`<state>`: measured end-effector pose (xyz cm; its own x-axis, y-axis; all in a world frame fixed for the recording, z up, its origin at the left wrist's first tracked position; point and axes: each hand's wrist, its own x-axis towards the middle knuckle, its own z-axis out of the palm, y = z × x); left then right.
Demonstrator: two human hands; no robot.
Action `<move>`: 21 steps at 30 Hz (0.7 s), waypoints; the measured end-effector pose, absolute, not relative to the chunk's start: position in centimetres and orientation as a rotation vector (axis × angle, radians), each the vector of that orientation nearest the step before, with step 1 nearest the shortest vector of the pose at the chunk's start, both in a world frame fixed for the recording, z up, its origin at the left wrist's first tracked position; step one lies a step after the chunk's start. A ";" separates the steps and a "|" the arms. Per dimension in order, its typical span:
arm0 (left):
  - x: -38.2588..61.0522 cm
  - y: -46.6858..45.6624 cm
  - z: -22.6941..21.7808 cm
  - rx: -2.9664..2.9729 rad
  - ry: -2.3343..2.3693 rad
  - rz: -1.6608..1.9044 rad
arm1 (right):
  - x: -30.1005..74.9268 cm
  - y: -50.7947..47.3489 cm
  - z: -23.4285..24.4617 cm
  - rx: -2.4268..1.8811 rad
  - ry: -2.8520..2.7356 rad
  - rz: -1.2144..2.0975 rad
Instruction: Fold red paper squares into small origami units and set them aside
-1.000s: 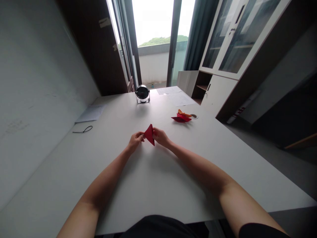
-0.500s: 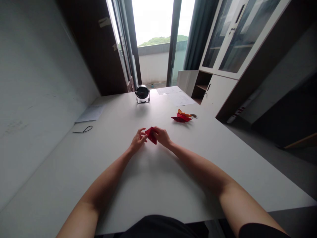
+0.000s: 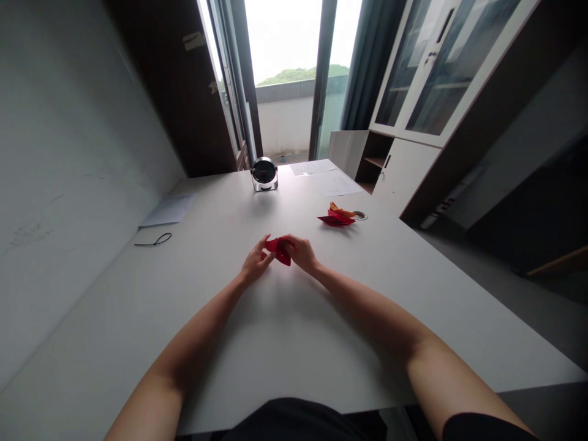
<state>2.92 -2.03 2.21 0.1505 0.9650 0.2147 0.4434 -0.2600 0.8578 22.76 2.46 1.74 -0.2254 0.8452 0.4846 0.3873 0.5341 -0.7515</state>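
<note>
Counter (image 3: 294, 349) in white fills most of the view, with a white glass-doored cabinet (image 3: 416, 86) behind its far right side. Printed sheets (image 3: 333, 182) lie at its far right corner, and more paper (image 3: 168, 210) lies by the left wall. Both hands are closed on one piece near the middle: the right hand (image 3: 299, 251) grips its right side, the left hand (image 3: 258, 260) has thumb and fingers around its left edge. Beyond stands a round black-faced device (image 3: 264, 174) on a metal stand. Folded red and orange papers (image 3: 338, 217) sit to the right, near a round cable hole (image 3: 361, 215). The held piece, folded red paper (image 3: 283, 255), is partly hidden by fingers. Thinnest is a looped black cord (image 3: 155, 241) at left.
</note>
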 end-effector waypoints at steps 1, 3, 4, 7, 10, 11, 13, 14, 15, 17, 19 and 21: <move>2.9 -2.0 2.2 1.804 1.344 1.035 | 22.7 2.5 1.7 -1.013 -1.823 0.617; 3.0 -1.8 2.1 1.845 1.334 1.010 | 22.7 2.5 1.7 -0.998 -1.826 0.640; 3.0 -1.7 2.0 1.870 1.333 1.006 | 22.7 2.4 1.7 -0.990 -1.831 0.649; 3.0 -1.6 1.6 1.867 1.326 1.068 | 22.6 2.3 2.0 -0.959 -1.834 0.666; 2.9 -1.3 1.1 1.668 1.242 1.173 | 22.5 2.1 2.1 -0.925 -1.805 0.733; 2.9 -1.2 1.0 1.585 1.193 1.204 | 22.5 2.2 2.1 -0.914 -1.786 0.777; 2.9 -1.0 0.8 1.444 1.085 1.260 | 22.4 2.3 1.9 -0.893 -1.743 0.867; 2.9 -1.0 0.8 1.391 1.037 1.282 | 22.4 2.4 1.7 -0.880 -1.721 0.905; 2.9 -0.9 0.9 1.350 1.001 1.297 | 22.4 2.5 1.6 -0.865 -1.700 0.935; 3.0 -0.7 0.9 1.289 0.959 1.313 | 22.3 2.8 1.2 -0.823 -1.663 0.982; 2.9 -0.6 0.9 1.244 0.938 1.323 | 22.2 3.0 1.0 -0.774 -1.638 1.021; 2.7 -0.5 0.8 1.207 0.925 1.331 | 22.2 3.2 0.8 -0.735 -1.626 1.045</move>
<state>2.74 -0.49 0.78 0.0771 0.9854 0.1521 -0.2011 -0.1340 0.9703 22.16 3.19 0.82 -0.2905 0.8569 0.4258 -0.0317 0.4361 -0.8993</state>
